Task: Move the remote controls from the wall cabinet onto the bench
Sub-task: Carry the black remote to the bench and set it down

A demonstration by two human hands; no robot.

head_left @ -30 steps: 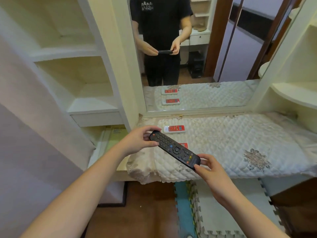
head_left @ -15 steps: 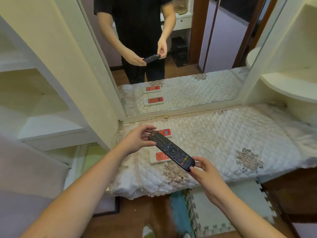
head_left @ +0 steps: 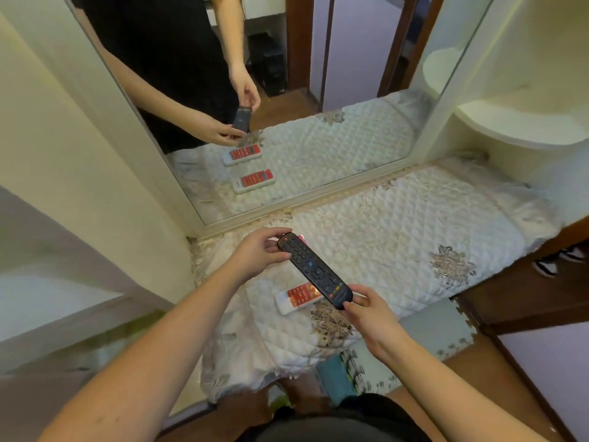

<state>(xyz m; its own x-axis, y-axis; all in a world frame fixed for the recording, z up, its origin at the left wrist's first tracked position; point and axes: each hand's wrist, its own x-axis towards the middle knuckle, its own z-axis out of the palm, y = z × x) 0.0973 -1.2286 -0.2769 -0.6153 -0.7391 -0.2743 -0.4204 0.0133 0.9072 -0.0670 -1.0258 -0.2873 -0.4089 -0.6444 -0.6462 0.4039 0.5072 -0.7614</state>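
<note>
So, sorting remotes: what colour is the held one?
Black, with coloured buttons; head view.

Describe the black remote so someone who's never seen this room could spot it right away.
Find the quilted white bench below the big mirror. Above its left end, the left hand and right hand each pinch one end of the black remote. It is long, dark and held in the air, while the white remote with red buttons lies flat on the quilt.
</note>
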